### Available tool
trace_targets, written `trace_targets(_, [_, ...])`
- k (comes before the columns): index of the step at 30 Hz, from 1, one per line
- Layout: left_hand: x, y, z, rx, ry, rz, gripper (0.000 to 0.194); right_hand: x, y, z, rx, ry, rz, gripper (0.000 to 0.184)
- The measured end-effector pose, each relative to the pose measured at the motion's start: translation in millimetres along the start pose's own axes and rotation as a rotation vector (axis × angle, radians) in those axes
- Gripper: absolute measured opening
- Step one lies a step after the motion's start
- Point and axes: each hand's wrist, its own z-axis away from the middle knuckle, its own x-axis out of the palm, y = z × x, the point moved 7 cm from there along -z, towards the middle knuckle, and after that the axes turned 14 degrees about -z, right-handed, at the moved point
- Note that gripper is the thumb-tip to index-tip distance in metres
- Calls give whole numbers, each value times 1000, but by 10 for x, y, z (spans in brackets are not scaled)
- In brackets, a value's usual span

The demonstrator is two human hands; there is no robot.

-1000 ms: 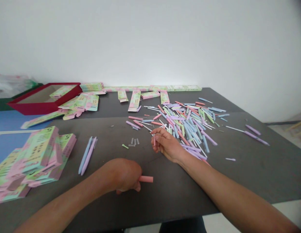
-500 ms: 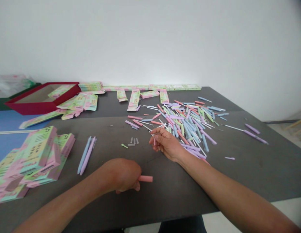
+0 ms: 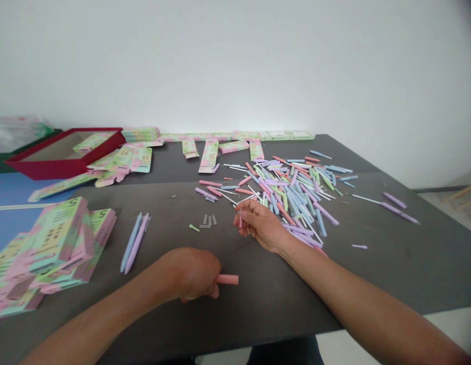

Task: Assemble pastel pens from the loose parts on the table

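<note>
My left hand (image 3: 200, 276) is closed round a pink pen barrel (image 3: 228, 279), whose end sticks out to the right above the dark table. Farther forward, the fingers of my right hand (image 3: 258, 223) pinch a small pink pen clip (image 3: 241, 220); its exact form is partly covered by the fingers. Just beyond that hand spreads a heap of pen parts (image 3: 296, 195) in pink, blue, green and purple, with white refills among them. Left of my right hand lie several short clear tubes (image 3: 210, 220) and a little green clip (image 3: 194, 228).
A blue pen (image 3: 131, 242) and a purple pen (image 3: 137, 244) lie side by side. Patterned cartons (image 3: 58, 238) are stacked at the left, behind them a red box (image 3: 52, 167). More cartons (image 3: 246, 136) line the wall. A purple pen with its refill exposed (image 3: 400, 213) lies at right.
Both hands keep almost the same pose and hold the same pink parts. The whole view has shifted very slightly; nothing on the table has visibly moved.
</note>
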Motion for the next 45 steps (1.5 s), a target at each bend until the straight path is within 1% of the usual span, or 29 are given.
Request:
trace_targets(3, [-3,5,10,16,22,-13,29,6,7,-9,-5,-5,-6,22])
trace_targets(9, [6,-26,-32,12,39,6,31,19,-3,-3,-2,-5,-20,22])
trace_targets(12, [-6,-20,-28,5,40,5,32,33,-5,14,40,-8,-75,21])
trace_targets(16, [-29,8,2,12,38,-22,28,94,-12,49,110,-48,-205,17])
trace_targets(20, [-11,-2,2,-6,-7,-6,28,155,-15,82,155,-85,-236,16])
trace_targets(23, [-3,-8,-12,-8,-5,-6,31,189,-31,92,145,-114,-246,14])
trace_targets(25, [-13,-7,-19,-1,25,-15,30,201,-50,92,123,-123,-252,13])
trace_targets(29, [-21,4,-22,13,52,-28,27,200,-60,93,113,-112,-258,12])
trace_targets(36, [-7,6,-6,11,27,-11,27,178,-37,103,124,-85,-275,21])
trace_targets(41, [1,-14,-25,3,19,-27,29,177,-58,99,108,-85,-276,23])
trace_targets(45, [13,-16,-23,-5,-1,19,30,171,-63,97,113,-79,-271,24])
